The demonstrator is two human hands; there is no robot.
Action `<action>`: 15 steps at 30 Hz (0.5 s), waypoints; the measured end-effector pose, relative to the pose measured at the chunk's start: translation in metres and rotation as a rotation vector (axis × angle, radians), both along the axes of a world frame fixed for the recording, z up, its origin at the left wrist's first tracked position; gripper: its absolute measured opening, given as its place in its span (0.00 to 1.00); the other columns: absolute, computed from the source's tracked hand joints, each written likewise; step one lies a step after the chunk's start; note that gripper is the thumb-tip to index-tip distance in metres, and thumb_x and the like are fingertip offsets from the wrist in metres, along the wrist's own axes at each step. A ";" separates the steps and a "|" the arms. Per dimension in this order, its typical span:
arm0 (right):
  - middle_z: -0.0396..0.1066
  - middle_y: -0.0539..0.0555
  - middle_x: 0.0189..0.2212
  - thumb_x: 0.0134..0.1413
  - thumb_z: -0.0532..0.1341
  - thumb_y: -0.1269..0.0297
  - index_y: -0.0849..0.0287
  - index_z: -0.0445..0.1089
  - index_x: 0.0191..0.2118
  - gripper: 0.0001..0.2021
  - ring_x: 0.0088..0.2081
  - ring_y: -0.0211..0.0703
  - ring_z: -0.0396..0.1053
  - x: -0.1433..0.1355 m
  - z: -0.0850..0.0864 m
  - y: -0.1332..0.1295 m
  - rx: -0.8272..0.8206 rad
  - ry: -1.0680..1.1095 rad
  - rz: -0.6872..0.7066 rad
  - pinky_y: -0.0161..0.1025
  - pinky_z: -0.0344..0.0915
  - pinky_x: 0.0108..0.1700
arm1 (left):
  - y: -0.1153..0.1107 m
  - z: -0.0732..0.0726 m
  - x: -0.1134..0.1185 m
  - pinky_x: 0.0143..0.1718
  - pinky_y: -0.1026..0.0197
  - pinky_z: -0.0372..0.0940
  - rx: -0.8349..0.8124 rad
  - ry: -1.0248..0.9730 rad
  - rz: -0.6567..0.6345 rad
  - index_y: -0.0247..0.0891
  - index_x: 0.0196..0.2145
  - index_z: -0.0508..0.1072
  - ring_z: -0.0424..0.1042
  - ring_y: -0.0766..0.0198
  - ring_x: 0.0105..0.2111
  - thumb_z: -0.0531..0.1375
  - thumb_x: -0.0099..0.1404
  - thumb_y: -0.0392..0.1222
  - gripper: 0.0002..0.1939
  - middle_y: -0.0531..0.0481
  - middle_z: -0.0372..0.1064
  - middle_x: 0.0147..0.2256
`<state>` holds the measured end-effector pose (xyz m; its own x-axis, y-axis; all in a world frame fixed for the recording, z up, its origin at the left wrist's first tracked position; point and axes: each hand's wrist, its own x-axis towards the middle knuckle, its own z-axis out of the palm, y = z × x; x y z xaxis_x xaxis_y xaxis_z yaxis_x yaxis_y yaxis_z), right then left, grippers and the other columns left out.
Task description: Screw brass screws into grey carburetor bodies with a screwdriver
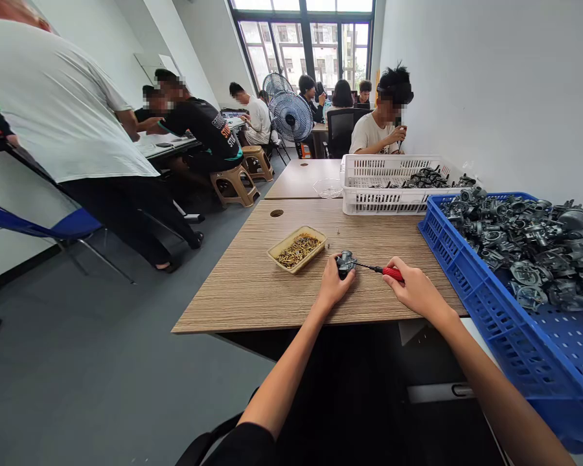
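My left hand (335, 283) is closed around a small grey metal carburetor (346, 261), holding it on the wood-grain table (243, 285). In my right hand (412, 285) is a screwdriver (392, 273) with a red and black handle. Its thin dark shaft points left, and the tip reaches the side of the carburetor; whether it sits in a screw is too small to tell. Left of the carburetor stands a cream tray (295, 267) of brass-coloured screws or jets. A few tiny loose parts lie beyond the carburetor on the tabletop.
A blue crate (459, 259) heaped with carburetors stands along the right side. Behind the table's far part is a white crate (364, 202) with more dark parts. A co-worker (374, 133) sits behind it. Another person (63, 97) stands at left, near a blue chair (72, 223).
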<state>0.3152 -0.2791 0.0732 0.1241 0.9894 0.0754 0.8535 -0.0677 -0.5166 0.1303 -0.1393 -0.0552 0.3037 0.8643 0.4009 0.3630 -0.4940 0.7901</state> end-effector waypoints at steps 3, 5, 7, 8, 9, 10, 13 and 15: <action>0.75 0.51 0.32 0.67 0.55 0.56 0.50 0.63 0.43 0.06 0.34 0.48 0.73 0.000 -0.001 0.000 0.005 0.000 -0.002 0.36 0.56 0.35 | 0.001 -0.001 0.000 0.55 0.50 0.65 0.007 -0.001 0.002 0.42 0.56 0.61 0.71 0.53 0.51 0.63 0.64 0.42 0.25 0.42 0.69 0.51; 0.75 0.51 0.32 0.67 0.55 0.56 0.50 0.63 0.43 0.06 0.34 0.48 0.73 0.001 -0.001 0.000 0.004 0.003 -0.004 0.36 0.56 0.34 | 0.001 -0.001 0.000 0.55 0.51 0.66 0.005 0.001 0.003 0.42 0.56 0.61 0.71 0.53 0.51 0.63 0.64 0.42 0.25 0.42 0.69 0.51; 0.75 0.51 0.32 0.67 0.55 0.56 0.50 0.63 0.43 0.06 0.33 0.48 0.72 0.001 -0.001 0.000 -0.002 0.001 -0.008 0.36 0.55 0.34 | 0.001 -0.001 0.000 0.54 0.51 0.66 -0.003 0.004 0.006 0.42 0.56 0.60 0.71 0.53 0.51 0.63 0.64 0.43 0.25 0.42 0.69 0.51; 0.75 0.51 0.32 0.67 0.55 0.56 0.50 0.63 0.43 0.06 0.33 0.48 0.72 0.001 -0.001 0.000 -0.006 -0.001 -0.010 0.36 0.55 0.34 | 0.001 -0.001 0.000 0.54 0.51 0.66 -0.006 0.005 0.007 0.42 0.56 0.60 0.71 0.53 0.51 0.63 0.64 0.43 0.25 0.42 0.69 0.51; 0.75 0.51 0.32 0.67 0.55 0.56 0.50 0.63 0.43 0.06 0.33 0.48 0.72 0.001 -0.001 0.000 -0.009 -0.004 -0.010 0.36 0.55 0.34 | 0.001 -0.001 0.000 0.55 0.51 0.66 -0.009 0.005 0.008 0.42 0.56 0.60 0.71 0.53 0.52 0.63 0.64 0.43 0.25 0.42 0.69 0.52; 0.74 0.51 0.32 0.67 0.55 0.56 0.50 0.63 0.43 0.06 0.33 0.47 0.72 0.000 0.000 0.000 -0.011 -0.006 -0.009 0.36 0.55 0.34 | 0.001 -0.001 0.000 0.55 0.51 0.65 -0.010 0.004 0.008 0.42 0.56 0.60 0.71 0.53 0.52 0.63 0.64 0.43 0.25 0.42 0.69 0.52; 0.74 0.51 0.31 0.67 0.55 0.56 0.50 0.63 0.43 0.06 0.33 0.47 0.72 0.000 0.000 0.000 -0.010 -0.009 -0.006 0.36 0.55 0.34 | 0.001 -0.001 0.000 0.56 0.51 0.65 -0.009 -0.002 0.006 0.42 0.56 0.60 0.71 0.53 0.52 0.63 0.64 0.43 0.25 0.42 0.69 0.52; 0.74 0.51 0.30 0.67 0.55 0.56 0.50 0.63 0.43 0.06 0.32 0.47 0.72 0.000 -0.001 0.001 -0.005 -0.009 -0.009 0.36 0.55 0.34 | 0.001 -0.001 0.000 0.55 0.51 0.65 -0.010 -0.004 0.003 0.42 0.56 0.60 0.71 0.53 0.52 0.63 0.64 0.43 0.24 0.42 0.69 0.52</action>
